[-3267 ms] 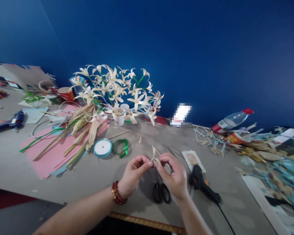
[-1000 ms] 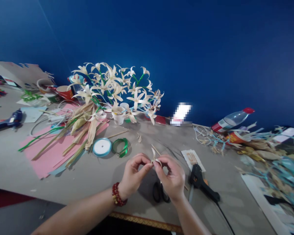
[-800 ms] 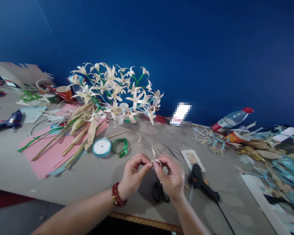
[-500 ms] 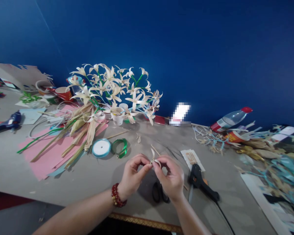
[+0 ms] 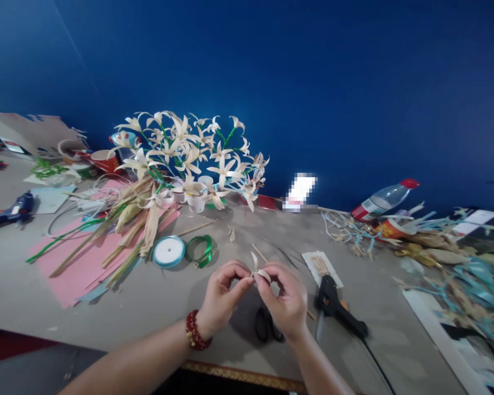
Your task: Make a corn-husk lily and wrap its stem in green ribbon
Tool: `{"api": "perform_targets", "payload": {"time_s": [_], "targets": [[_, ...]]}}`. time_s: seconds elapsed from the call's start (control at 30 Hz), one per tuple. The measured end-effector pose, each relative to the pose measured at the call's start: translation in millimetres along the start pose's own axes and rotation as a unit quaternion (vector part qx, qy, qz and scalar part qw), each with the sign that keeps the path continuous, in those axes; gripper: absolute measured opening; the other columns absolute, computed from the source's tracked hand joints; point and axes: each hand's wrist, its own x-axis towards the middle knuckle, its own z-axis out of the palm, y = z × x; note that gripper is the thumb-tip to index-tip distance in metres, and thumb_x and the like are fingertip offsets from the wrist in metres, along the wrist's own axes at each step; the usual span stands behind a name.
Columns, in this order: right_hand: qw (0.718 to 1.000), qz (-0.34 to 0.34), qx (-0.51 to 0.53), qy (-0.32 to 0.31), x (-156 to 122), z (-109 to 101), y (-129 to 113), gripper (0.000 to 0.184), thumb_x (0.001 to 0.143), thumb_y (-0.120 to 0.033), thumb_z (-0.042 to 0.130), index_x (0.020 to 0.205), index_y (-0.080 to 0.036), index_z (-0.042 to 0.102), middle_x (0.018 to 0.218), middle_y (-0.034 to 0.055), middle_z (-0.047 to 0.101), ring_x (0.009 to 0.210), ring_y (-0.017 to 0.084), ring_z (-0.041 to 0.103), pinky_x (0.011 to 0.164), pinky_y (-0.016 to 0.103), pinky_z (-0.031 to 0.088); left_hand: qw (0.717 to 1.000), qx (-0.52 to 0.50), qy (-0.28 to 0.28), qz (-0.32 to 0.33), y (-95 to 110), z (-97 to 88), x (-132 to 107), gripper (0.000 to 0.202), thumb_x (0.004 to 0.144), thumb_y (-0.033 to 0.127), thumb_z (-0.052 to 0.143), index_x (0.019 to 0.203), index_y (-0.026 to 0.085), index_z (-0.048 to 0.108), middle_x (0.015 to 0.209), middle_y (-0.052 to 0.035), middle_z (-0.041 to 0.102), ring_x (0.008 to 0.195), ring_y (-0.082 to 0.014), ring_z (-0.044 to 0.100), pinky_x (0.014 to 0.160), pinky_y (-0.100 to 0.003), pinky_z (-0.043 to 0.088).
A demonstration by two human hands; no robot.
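A deep blue wall (image 5: 313, 82) fills the space beyond the fingers (image 5: 235, 269), and below them stretches a grey table (image 5: 148, 315). Beyond the fingers and to the left, a wide cluster of cream flowers (image 5: 187, 145) spreads on green and blue stems above small white pots. Farther left of the fingers, pink paper (image 5: 63, 282) lies flat, dry husks (image 5: 149, 236) strewn partly across it.

Well to the right and beyond, a clear bottle (image 5: 385, 198) with a red cap leans at a slant. The left hand (image 5: 222, 296) and right hand (image 5: 287, 302) meet tip to tip, thumbs pressed near the forefingers, leaving hardly any gap. To the right of the fingers, near the right hand, lies a black glue gun (image 5: 335, 307). Left of the fingers sit a blue-edged ribbon spool (image 5: 168, 251) and, just beside it, a green ribbon roll (image 5: 208, 251). Nearer the body than the fingers, dark-handled scissors (image 5: 257, 327) are partly hidden by the right hand. Smallest, a pale petal piece (image 5: 254, 262) is pinched between both hands' fingertips, one petal pointing up, another curling over the right thumb.
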Motion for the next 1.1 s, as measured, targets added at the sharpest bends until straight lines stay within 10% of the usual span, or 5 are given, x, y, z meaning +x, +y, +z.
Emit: {"api": "perform_targets", "payload": {"time_s": [0.67, 1.1], "targets": [[0.998, -0.038, -0.029, 0.03, 2.9, -18.1, -11.0, 0.009, 0.089, -0.013, 0.058, 0.085, -0.02, 0.063, 0.076, 0.0018, 0.062, 0.064, 0.014, 0.059, 0.059, 0.024, 0.049, 0.983, -0.15, 0.008, -0.107, -2.9, 2.0, -0.8, 0.02, 0.077, 0.035, 0.076, 0.073, 0.016, 0.072, 0.074, -0.0041, 0.068, 0.072, -0.0155, 0.059, 0.075, -0.03, 0.048], [0.923, 0.14, -0.357, 0.0, -91.0, -178.1, 83.5, 0.032, 0.087, -0.037, 0.063, 0.114, -0.023, 0.059, 0.109, 0.0105, 0.069, 0.094, 0.027, 0.069, 0.082, 0.04, 0.057, 0.979, -0.126, 0.047, -0.155, -9.4, 0.7, -1.9, 0.023, 0.069, 0.036, 0.082, 0.074, 0.016, 0.073, 0.075, -0.0039, 0.069, 0.072, -0.015, 0.061, 0.073, -0.026, 0.05]]}}
